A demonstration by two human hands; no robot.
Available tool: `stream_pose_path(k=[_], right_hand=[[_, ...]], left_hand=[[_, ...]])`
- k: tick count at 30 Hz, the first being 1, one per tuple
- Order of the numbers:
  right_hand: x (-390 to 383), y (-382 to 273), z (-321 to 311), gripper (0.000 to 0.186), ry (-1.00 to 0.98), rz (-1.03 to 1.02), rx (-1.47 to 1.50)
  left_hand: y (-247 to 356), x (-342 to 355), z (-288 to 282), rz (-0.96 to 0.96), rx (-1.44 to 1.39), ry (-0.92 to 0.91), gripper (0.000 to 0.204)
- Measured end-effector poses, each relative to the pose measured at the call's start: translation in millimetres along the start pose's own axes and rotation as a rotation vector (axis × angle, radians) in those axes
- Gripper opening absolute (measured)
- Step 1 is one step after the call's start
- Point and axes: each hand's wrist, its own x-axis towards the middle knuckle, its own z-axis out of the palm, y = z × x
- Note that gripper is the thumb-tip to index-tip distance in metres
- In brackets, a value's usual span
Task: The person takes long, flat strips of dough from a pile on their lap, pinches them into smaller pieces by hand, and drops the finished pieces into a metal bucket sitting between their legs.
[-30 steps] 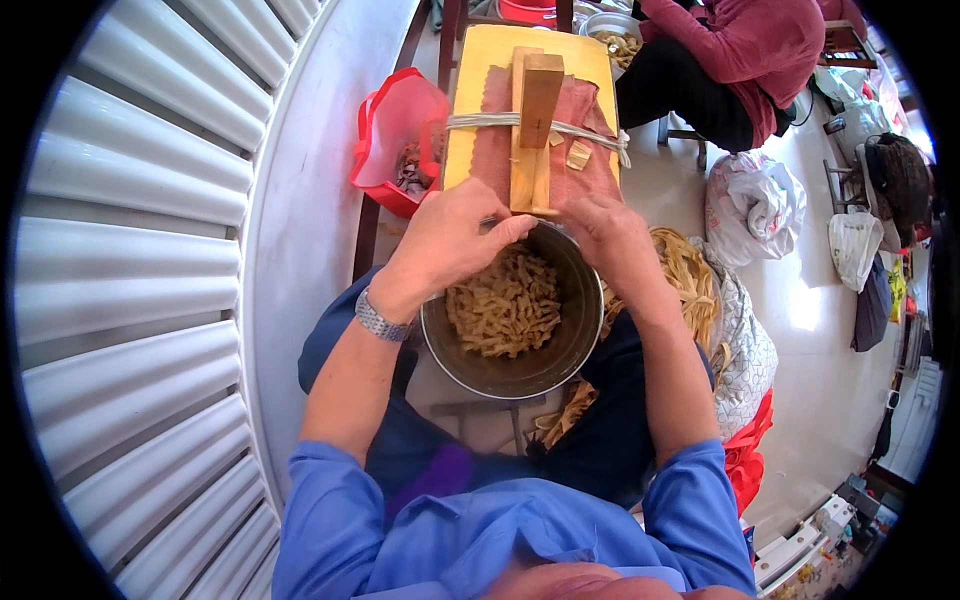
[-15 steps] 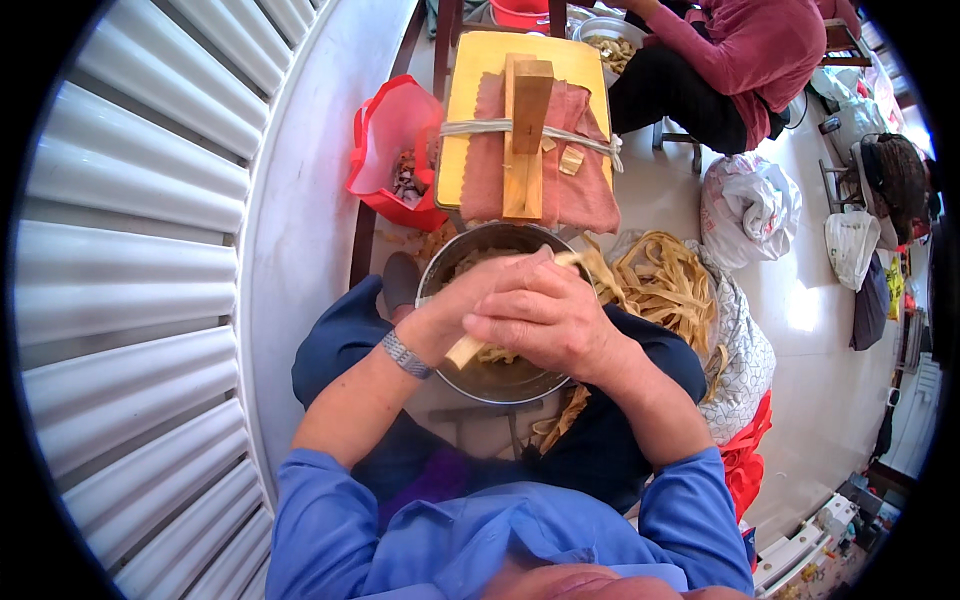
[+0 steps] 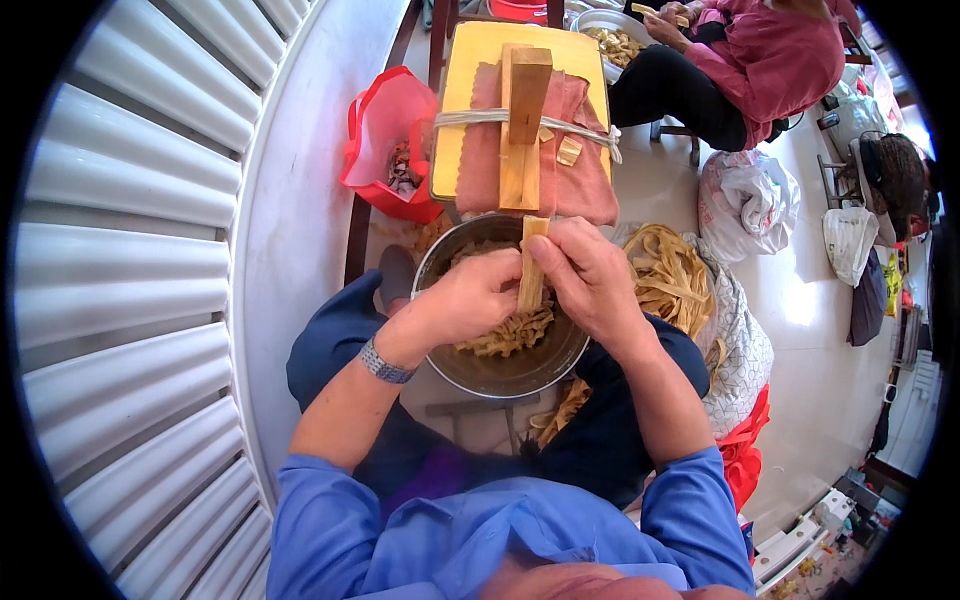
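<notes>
My right hand (image 3: 592,290) grips a flat tan folded strip (image 3: 532,262), thumb pressed on its face. The strip is upright in the picture, its far end close to a wooden block frame (image 3: 520,185). From the other side my left hand (image 3: 472,298) is closed, fingertips pinched at the strip's left edge. Beneath both hands is a round metal pot (image 3: 505,388) with crinkled tan pieces (image 3: 510,335) inside. The frame is tied with white cord (image 3: 470,117) onto a yellow board (image 3: 468,60) covered by a reddish cloth (image 3: 585,195). A small tan piece (image 3: 569,152) lies on the cloth.
Long tan strips (image 3: 668,280) are heaped to my right by a patterned white cloth (image 3: 740,340). A red bag (image 3: 385,195) holding scraps stands at left, beside a white radiator (image 3: 130,280). At far right a co-worker (image 3: 760,70) in pink sits near a bowl of pieces (image 3: 615,45).
My hands were clasped together over the strip, which lay slanted. Now they have come apart, and the strip is upright between them. The co-worker's hands have come into view.
</notes>
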Motion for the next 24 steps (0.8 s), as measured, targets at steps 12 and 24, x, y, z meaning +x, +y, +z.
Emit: stream_pose_path(k=[12,24], right_hand=[[-3,33,15,0.03,-0.456,0.91,1.028],[5,6,6,0.024,-0.158,0.263,0.363]], left_hand=[[-6,-8,-19,0.277,0.202,0.214,0.017],[8,-12,-25,-0.124,-0.77,0.118,0.024]])
